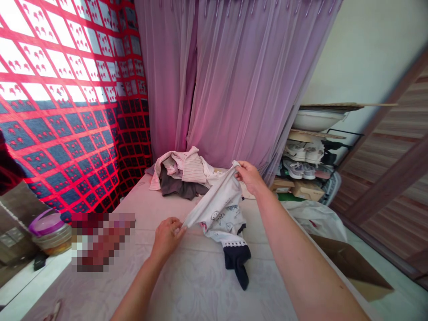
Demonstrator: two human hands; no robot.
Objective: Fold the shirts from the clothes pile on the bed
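A white printed shirt (220, 209) with dark trim is stretched between my two hands above the bed. My left hand (167, 237) pinches one end of its edge, low and to the left. At the upper right, my right hand (248, 176) grips the opposite end. Black cuff-like parts (236, 258) with a white lace band hang from its lower side over the sheet. Behind the shirt lies a heap of clothes (182, 167), with a pink striped garment on top and a dark grey one (180, 188) beneath.
The bed (197, 285) has a pale patterned sheet. Purple curtains (234, 89) hang behind it. On the right stand a shoe rack (302, 154), a plastic bag (321, 216) and an open cardboard box (351, 263). A purple-lidded tub (51, 232) is at the left; a blurred patch lies beside it.
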